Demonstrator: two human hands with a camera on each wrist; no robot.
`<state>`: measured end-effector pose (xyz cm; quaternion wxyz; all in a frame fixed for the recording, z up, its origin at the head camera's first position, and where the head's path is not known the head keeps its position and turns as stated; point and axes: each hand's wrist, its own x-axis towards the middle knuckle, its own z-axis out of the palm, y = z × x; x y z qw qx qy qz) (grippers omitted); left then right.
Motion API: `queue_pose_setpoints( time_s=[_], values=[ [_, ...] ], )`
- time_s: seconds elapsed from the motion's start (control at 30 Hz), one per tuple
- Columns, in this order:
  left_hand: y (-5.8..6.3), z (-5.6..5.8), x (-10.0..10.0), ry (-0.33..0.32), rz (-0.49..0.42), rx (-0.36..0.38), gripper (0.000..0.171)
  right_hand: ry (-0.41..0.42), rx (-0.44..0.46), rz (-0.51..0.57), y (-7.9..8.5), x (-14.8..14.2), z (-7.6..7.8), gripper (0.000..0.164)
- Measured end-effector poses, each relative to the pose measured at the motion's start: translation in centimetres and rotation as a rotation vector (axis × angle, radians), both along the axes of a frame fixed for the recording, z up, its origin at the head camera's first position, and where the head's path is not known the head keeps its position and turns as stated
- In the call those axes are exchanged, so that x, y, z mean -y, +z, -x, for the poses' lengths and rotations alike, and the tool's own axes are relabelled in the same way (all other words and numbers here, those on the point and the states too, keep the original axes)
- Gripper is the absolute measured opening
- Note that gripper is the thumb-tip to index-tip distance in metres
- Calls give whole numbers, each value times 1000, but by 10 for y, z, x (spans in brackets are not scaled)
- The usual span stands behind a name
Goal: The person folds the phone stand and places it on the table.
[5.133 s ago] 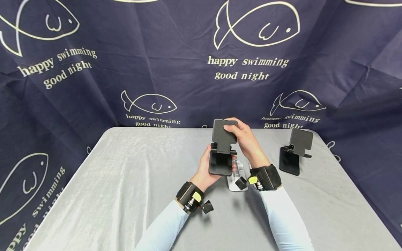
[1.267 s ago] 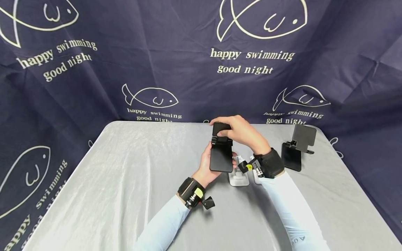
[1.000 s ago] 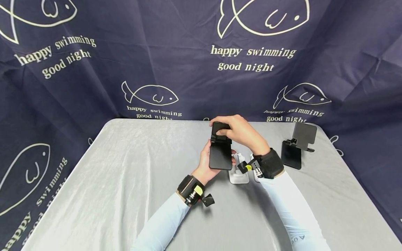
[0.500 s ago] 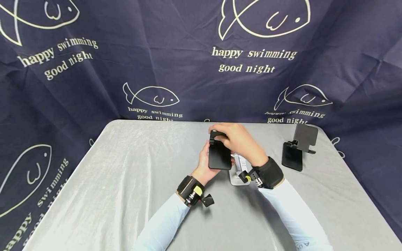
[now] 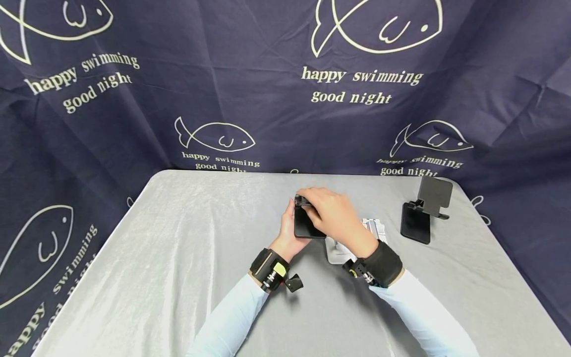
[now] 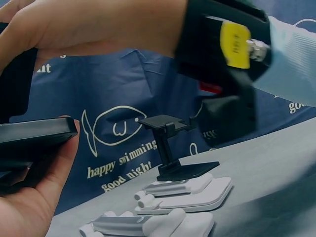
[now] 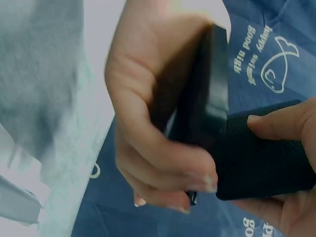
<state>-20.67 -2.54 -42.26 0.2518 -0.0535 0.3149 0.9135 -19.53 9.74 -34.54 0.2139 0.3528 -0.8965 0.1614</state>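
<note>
Both hands are on a black folding phone stand (image 5: pixel 308 227), held above the table. Its flat base plate (image 6: pixel 37 136) lies in my left hand (image 5: pixel 287 234), with the fingers curled round it from below in the right wrist view. My right hand (image 5: pixel 334 213) reaches over from above and pinches the textured upper plate (image 7: pixel 266 153) between thumb and fingers. That plate stands close over the base in the left wrist view, with a narrow gap. In the head view, the right hand hides most of the upper plate and the hinge.
Two white folded phone stands (image 5: pixel 336 252) lie on the grey cloth-covered table (image 5: pixel 214 248), partly under the right wrist. Another black phone stand (image 5: pixel 416 223) stands unfolded at the right rear. A dark blue fish-print curtain (image 5: pixel 267 74) hangs behind.
My right hand has moved down and toward me with the upper plate, which is lowered over the base. The left hand keeps its hold. More of the second white stand shows.
</note>
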Motion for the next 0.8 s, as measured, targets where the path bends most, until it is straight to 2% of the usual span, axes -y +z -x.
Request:
queue_pose_setpoints(
  time_s=[0.2, 0.37, 0.53, 0.8],
  values=[
    [2, -1, 4, 12, -47, -29, 68, 17, 60, -29, -11, 3, -10, 34],
    [3, -3, 7, 6, -7, -55, 70, 59, 53, -44, -18, 2, -14, 44],
    [5, -3, 7, 16, 34, -36, 63, 81, 52, -65, -26, 1, -17, 53],
    [10, -4, 9, 42, 27, -64, 58, 78, 144, -95, -36, 2, -23, 72]
  ],
)
